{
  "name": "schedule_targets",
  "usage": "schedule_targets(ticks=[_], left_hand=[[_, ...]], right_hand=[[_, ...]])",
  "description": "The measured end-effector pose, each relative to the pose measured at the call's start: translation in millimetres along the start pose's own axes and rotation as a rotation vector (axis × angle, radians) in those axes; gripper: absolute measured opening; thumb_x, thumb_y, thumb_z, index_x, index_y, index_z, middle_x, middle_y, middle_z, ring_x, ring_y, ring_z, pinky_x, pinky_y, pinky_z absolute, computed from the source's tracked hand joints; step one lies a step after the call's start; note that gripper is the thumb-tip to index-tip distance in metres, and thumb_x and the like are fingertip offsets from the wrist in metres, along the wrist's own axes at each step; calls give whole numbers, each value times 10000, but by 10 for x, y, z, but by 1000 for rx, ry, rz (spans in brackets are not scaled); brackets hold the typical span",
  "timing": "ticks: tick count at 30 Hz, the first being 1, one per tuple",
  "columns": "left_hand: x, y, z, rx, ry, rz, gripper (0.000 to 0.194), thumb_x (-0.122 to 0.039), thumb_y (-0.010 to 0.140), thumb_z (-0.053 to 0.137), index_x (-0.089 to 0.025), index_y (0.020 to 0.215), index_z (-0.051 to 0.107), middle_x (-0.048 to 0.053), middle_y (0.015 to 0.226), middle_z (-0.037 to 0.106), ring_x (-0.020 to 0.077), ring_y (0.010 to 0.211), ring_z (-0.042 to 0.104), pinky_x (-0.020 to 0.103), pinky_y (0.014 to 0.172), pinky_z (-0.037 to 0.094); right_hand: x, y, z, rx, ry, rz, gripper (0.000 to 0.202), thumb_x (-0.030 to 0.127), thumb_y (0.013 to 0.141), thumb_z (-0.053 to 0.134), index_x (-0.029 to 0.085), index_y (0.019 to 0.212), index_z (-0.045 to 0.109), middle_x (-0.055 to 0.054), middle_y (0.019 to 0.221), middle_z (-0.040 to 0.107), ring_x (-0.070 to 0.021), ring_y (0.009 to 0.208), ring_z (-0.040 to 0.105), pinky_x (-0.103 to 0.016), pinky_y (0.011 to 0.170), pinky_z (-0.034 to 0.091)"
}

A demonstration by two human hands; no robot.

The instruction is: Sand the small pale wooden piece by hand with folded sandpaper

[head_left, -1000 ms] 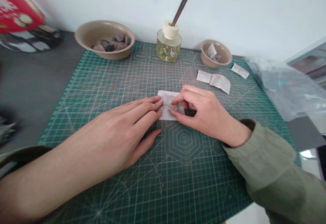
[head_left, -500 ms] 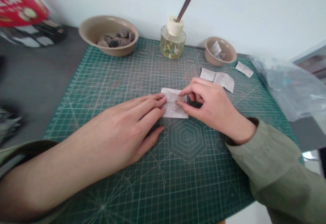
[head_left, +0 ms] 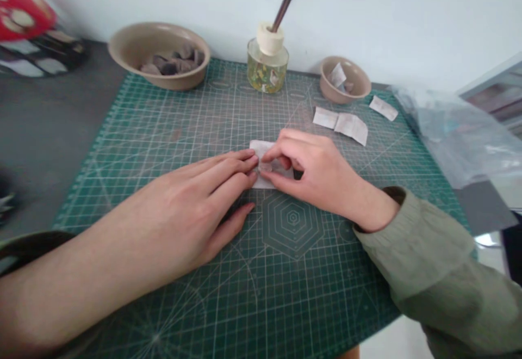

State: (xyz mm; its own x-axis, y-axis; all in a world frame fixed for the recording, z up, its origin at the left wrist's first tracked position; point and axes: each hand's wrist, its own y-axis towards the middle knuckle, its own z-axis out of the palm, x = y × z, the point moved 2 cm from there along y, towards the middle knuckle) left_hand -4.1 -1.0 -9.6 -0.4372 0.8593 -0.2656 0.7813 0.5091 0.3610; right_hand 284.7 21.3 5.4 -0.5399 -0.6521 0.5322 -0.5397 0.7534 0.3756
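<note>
A small white paper piece (head_left: 261, 182) lies on the green cutting mat (head_left: 196, 304) in the middle. Flat and stretched out, the fingers of my left hand (head_left: 204, 201) rest on its left edge. My right hand (head_left: 312, 168) is over the paper's right part, thumb and fingers curled together around a small pale piece (head_left: 266, 167) pressed against the paper. What that piece is cannot be made out, and my fingers cover much of the sheet.
Behind stand a large beige bowl (head_left: 159, 79) with dark lumps, a reed diffuser bottle (head_left: 268, 65) and a small bowl (head_left: 354, 84) holding paper bits. Several paper pieces (head_left: 350, 128) lie behind my right hand. A clear plastic bag (head_left: 460, 136) sits at right, a red package (head_left: 24, 11) far left.
My right hand has slid left across the paper toward my left fingertips, covering more of the sheet. My left hand has stayed on the paper. The whole view has shifted slightly.
</note>
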Motion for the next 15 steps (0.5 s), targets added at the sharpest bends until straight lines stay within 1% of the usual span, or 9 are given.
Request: schedule_targets(ticks=[2, 4, 5, 6, 8, 9, 11, 13, 15], left_hand=[[16, 3, 9, -4, -1, 4, 461, -363, 1319, 631, -130, 1644, 861, 278, 1822, 811, 509, 1721, 792, 737, 1439, 697], [25, 18, 6, -5, 23, 17, 442, -346, 1325, 616, -131, 1634, 846, 274, 1776, 842, 497, 1681, 824, 731, 1416, 716], [24, 31, -5, -16, 26, 18, 425, -338, 1326, 613, -140, 1633, 833, 263, 1740, 865, 484, 1636, 854, 722, 1393, 733], [21, 48, -23, -36, 14, 6, 407, -330, 1323, 623, -153, 1635, 815, 248, 1694, 888, 465, 1575, 888, 701, 1360, 756], [2, 88, -76, -107, -64, -51, 389, -327, 1308, 675, -183, 1656, 774, 211, 1586, 924, 413, 1433, 940, 624, 1268, 800], [-13, 109, -107, -154, -119, -95, 402, -336, 1300, 710, -197, 1676, 752, 191, 1535, 931, 380, 1366, 952, 567, 1210, 816], [-54, 141, -164, -254, -210, -156, 400, -371, 1297, 772, -230, 1670, 748, 149, 1466, 940, 332, 1284, 960, 487, 1138, 822], [-101, 156, -202, -321, -273, -177, 322, -371, 1291, 820, -255, 1590, 786, 104, 1378, 955, 287, 1197, 965, 423, 1074, 818], [-141, 151, -220, -341, -324, -180, 203, -337, 1285, 843, -266, 1474, 821, 61, 1271, 964, 246, 1100, 965, 373, 1007, 809]], right_hand=[[38, -12, 5, 13, 67, 16, 76, 267, 1149, 900, 227, 1096, 864, 1, 965, 760, -185, 795, 655, -360, 781, 534], [67, -36, -30, -48, 189, 119, 81, 241, 1080, 968, 227, 1117, 897, 29, 891, 768, -161, 714, 653, -339, 730, 567], [76, -47, -50, -98, 293, 195, 137, 272, 1061, 1018, 228, 1136, 912, 31, 869, 792, -159, 680, 670, -329, 684, 578], [85, -54, -59, -119, 410, 278, 217, 314, 1036, 1077, 233, 1163, 921, 25, 854, 824, -174, 683, 717, -327, 666, 608], [116, -55, -53, -120, 626, 373, 342, 378, 976, 1166, 244, 1172, 919, -2, 882, 895, -213, 739, 825, -341, 692, 692], [135, -52, -40, -98, 713, 384, 374, 381, 957, 1188, 249, 1166, 908, -19, 920, 932, -230, 778, 874, -352, 730, 735], [170, -49, -6, -45, 829, 357, 403, 321, 950, 1200, 255, 1186, 879, -57, 1065, 1004, -259, 890, 958, -379, 849, 799], [193, -60, 22, -2, 889, 293, 404, 225, 982, 1167, 267, 1241, 861, -73, 1186, 1032, -274, 1009, 999, -403, 966, 817], [202, -83, 40, 37, 884, 246, 434, 161, 999, 1137, 287, 1303, 852, -71, 1247, 1037, -293, 1118, 1012, -430, 1051, 813]])
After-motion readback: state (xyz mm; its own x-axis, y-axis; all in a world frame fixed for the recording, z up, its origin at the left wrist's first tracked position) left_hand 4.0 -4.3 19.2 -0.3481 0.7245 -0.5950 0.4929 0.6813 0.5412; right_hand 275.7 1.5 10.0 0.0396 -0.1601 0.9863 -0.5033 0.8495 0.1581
